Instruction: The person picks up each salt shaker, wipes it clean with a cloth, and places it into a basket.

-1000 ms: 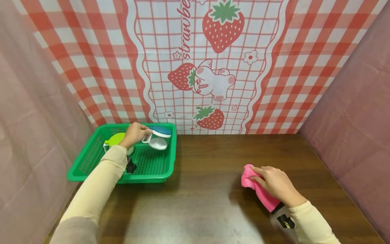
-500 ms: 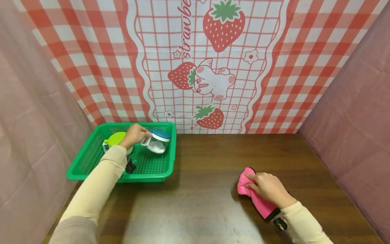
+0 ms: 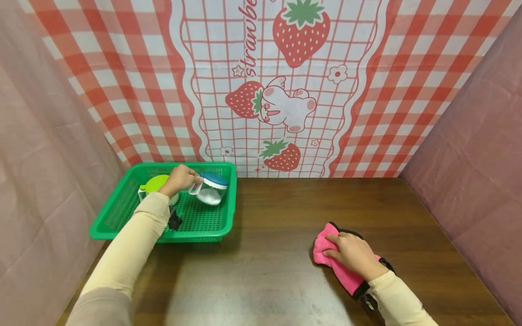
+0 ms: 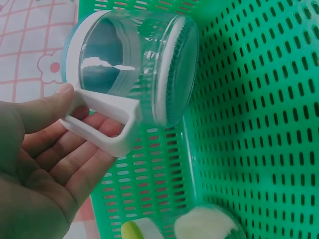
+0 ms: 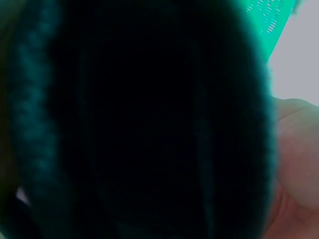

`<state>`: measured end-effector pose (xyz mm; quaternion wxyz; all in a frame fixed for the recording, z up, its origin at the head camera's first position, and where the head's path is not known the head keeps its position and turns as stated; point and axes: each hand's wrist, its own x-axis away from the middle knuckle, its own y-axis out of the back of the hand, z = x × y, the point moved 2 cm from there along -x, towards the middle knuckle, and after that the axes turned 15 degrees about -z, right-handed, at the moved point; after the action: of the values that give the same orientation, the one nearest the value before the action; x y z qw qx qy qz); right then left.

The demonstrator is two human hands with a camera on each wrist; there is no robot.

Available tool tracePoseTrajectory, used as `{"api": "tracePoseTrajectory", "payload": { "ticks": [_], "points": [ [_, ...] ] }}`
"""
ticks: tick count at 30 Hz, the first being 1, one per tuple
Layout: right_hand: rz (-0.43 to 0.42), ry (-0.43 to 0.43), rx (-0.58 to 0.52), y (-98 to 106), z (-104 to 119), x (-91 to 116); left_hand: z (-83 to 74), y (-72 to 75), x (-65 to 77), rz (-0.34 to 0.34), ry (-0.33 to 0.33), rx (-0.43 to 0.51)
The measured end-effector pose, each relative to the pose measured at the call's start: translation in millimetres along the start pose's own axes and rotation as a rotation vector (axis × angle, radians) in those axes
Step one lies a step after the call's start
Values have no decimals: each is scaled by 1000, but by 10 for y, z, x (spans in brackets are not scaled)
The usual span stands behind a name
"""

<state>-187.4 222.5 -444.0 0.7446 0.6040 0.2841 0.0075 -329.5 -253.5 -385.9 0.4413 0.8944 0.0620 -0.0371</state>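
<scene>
My left hand (image 3: pixel 179 180) holds a clear jar (image 3: pixel 210 196) with a blue lid by its white handle (image 4: pixel 95 136). In the left wrist view the jar lies tipped on its side, my thumb on the handle and fingers behind it. The jar is within the green basket (image 3: pixel 226 226), near its right end. On the table's right side my right hand (image 3: pixel 355 253) grips a bunched pink cloth (image 3: pixel 324 249) with black edging. Dark, blurred cloth (image 5: pixel 149 119) fills most of the right wrist view.
Another container with a yellow-green lid (image 3: pixel 155 183) sits in the basket, partly behind my left hand. The brown wooden table (image 3: pixel 269 262) meets a red-and-white strawberry curtain (image 3: pixel 281 104) at the back. Pink curtains (image 3: pixel 469 149) hang at both sides.
My right hand has moved left and toward me with the pink cloth, which now lies more spread on the table. The jar in my left hand has tilted and dropped slightly, then stayed put.
</scene>
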Motion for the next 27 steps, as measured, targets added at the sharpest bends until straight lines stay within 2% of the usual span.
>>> {"api": "tracePoseTrajectory", "payload": {
  "ticks": [9, 16, 27],
  "points": [
    [41, -52, 38, -48, -21, 12, -31, 45, -6, 21, -84, -52],
    [92, -91, 39, -47, -74, 9, -37, 89, 5, 53, -109, -88],
    [181, -58, 6, -44, -268, -21, -23, 122, 11, 104, -182, -145]
  ]
}}
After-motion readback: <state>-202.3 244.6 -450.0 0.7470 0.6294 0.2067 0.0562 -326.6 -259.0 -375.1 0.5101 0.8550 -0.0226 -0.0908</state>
